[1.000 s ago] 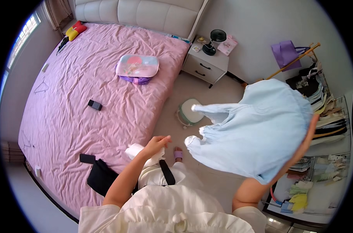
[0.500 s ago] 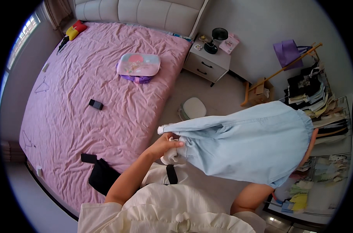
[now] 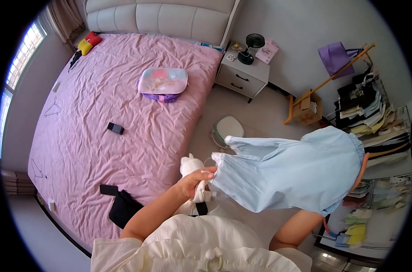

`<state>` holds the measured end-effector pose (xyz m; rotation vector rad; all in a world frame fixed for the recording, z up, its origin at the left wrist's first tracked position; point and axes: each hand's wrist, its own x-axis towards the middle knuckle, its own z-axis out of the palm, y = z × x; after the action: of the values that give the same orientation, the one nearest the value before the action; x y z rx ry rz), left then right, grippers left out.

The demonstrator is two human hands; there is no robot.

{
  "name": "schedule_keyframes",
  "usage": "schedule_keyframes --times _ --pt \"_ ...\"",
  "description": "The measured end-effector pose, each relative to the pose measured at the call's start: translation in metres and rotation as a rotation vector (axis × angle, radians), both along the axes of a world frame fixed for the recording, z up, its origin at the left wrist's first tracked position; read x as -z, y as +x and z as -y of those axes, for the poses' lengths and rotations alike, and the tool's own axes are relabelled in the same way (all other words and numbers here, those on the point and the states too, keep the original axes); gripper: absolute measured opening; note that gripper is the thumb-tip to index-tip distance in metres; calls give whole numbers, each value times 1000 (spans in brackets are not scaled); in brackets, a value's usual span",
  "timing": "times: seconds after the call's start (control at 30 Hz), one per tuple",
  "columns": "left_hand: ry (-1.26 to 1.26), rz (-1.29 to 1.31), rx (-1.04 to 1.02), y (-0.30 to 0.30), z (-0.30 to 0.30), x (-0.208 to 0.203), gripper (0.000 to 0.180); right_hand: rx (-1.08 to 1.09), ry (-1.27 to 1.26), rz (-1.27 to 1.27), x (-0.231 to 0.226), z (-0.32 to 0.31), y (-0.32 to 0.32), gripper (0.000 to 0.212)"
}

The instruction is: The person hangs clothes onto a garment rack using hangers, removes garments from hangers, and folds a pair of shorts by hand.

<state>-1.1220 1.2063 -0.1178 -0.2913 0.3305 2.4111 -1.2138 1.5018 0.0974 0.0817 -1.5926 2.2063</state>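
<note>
A pair of light blue trousers (image 3: 296,167) with a gathered waistband is stretched out in front of me, its two legs pointing left. My left hand (image 3: 198,182) is closed at the pale-edged hem of the nearer leg. A strip of white cloth (image 3: 202,192) hangs from the same fingers; whether it belongs to the trousers I cannot tell. The farther leg's end hangs loose. My right arm passes beneath the trousers at the waist end. Only a skin-coloured edge of my right hand (image 3: 361,171) shows beyond the waistband; its fingers are mostly hidden.
On the left is a bed with a pink sheet (image 3: 88,149), holding a backpack (image 3: 163,81), a small dark box (image 3: 115,128), hangers and black cloth (image 3: 124,208). A white stool (image 3: 228,128) and nightstand (image 3: 242,75) stand beyond. Right is a clothes rack (image 3: 387,145).
The trousers' leg ends have parted, and the farther one now hangs free of my left hand. My left hand has moved slightly down. The view has shifted a little.
</note>
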Motion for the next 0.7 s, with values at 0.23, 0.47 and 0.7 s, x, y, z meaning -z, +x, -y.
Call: schedule_keyframes --times 0.23,0.47,0.7 --pt "-476 -99 -296 -10 15 -21 25 233 -133 151 -8 35 0 48" --pt "-993 -238 -918 -17 90 -35 10 406 199 35 29 -11 -20 33" --pt "-1175 -361 -988 -20 106 -59 16 357 353 95 43 1 -17 33"
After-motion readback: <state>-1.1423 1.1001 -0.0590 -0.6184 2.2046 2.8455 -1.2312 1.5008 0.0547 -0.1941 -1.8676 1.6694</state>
